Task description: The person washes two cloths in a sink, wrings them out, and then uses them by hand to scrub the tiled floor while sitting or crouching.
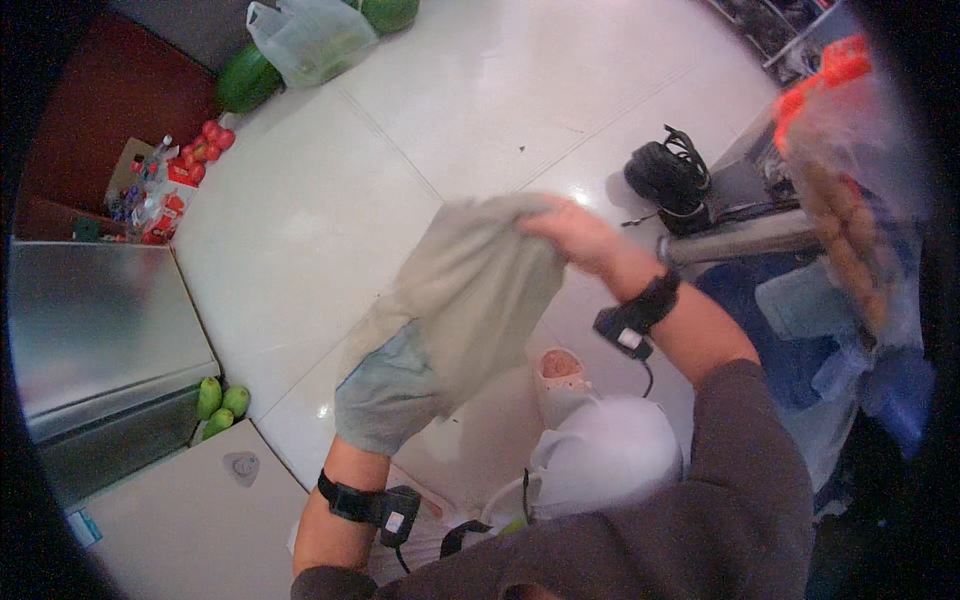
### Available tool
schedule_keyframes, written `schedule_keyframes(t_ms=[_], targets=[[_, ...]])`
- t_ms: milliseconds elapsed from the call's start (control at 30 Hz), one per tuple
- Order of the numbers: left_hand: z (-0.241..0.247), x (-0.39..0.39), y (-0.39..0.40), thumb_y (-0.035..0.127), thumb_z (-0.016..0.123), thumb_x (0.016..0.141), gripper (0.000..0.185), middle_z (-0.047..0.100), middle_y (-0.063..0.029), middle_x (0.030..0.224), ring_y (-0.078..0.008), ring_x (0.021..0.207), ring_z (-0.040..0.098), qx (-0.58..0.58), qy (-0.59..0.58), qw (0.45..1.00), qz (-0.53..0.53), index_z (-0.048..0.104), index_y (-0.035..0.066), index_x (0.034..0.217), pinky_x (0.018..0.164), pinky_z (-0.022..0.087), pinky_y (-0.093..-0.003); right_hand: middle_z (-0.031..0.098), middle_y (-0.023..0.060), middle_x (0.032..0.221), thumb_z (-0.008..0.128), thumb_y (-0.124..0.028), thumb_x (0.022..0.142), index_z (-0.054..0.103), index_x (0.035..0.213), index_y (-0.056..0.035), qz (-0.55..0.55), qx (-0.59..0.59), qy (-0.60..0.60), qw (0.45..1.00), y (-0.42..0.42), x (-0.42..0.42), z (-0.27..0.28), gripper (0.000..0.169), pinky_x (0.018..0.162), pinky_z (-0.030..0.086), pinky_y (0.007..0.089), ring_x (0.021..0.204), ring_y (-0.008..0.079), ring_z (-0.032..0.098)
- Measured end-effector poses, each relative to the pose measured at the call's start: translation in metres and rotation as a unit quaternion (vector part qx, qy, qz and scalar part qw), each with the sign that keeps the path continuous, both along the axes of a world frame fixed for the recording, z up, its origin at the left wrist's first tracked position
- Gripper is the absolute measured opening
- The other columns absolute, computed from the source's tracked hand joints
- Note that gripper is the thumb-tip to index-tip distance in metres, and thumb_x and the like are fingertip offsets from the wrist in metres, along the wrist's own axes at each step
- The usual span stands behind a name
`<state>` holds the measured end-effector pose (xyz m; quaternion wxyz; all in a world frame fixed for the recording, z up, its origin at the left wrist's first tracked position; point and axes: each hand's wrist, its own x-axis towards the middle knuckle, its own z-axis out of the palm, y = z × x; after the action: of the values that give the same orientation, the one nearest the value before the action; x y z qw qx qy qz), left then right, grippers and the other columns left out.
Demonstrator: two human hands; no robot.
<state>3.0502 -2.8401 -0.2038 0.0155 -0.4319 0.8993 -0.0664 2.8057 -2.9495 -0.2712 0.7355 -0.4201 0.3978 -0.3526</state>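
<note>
A beige-grey cloth garment [487, 300] hangs in front of me above the tiled floor, slightly blurred. My right hand [566, 229] grips its upper right edge, fingers bent over the fabric. My left forearm goes into the garment from below, and the cloth covers my left hand, so its fingers are hidden. A blue-grey patch [397, 367] shows at the garment's lower left, near my left wrist. Both of my wrists wear black straps with small devices.
Green papayas [217, 405] lie beside a beige cabinet [195, 517] at left. Farther off are watermelons [247, 79], a white plastic bag [311, 45], red fruit [206, 150] and bottles. At right stand a black corded item [667, 176], a metal bar [742, 238] and bags.
</note>
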Motion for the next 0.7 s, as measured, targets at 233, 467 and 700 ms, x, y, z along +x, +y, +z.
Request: schedule_keyframes(t_ms=[233,467,700], targets=[[-0.005,0.052,-0.008,0.029,0.058,0.071,0.029,0.055,-0.0040,0.099,-0.0221,0.093,0.051,0.185,0.150,0.945,0.226,0.057,0.017,0.097,0.079,0.041,-0.0355,0.055,0.0069,0.104,0.047,-0.007,0.081,0.045,0.119,-0.0042,-0.296,-0.175,0.311,0.886,-0.098,-0.095,-0.080,0.039,0.081,0.042,0.0261,0.091,0.0144,0.052],[-0.019,0.079,0.001,0.028,0.060,0.070,0.030,0.056,-0.0045,0.098,-0.0221,0.091,0.051,0.176,0.173,0.915,0.319,0.058,0.016,0.096,0.078,0.042,-0.0337,0.018,0.0209,0.136,0.049,-0.020,0.077,0.024,0.133,-0.0181,0.121,-0.015,0.822,0.556,-0.171,-0.155,-0.247,0.062,0.100,0.020,0.0476,0.125,0.0375,0.019],[-0.030,0.076,0.014,0.027,0.062,0.068,0.031,0.056,-0.0050,0.097,-0.0221,0.090,0.052,0.187,0.147,0.911,0.337,0.058,0.015,0.096,0.077,0.042,-0.0318,0.035,0.0216,0.127,0.043,-0.002,0.069,0.036,0.127,-0.0139,-0.021,-0.208,0.648,0.733,-0.194,-0.015,-0.265,0.060,0.099,0.025,0.0436,0.117,0.0366,0.034]])
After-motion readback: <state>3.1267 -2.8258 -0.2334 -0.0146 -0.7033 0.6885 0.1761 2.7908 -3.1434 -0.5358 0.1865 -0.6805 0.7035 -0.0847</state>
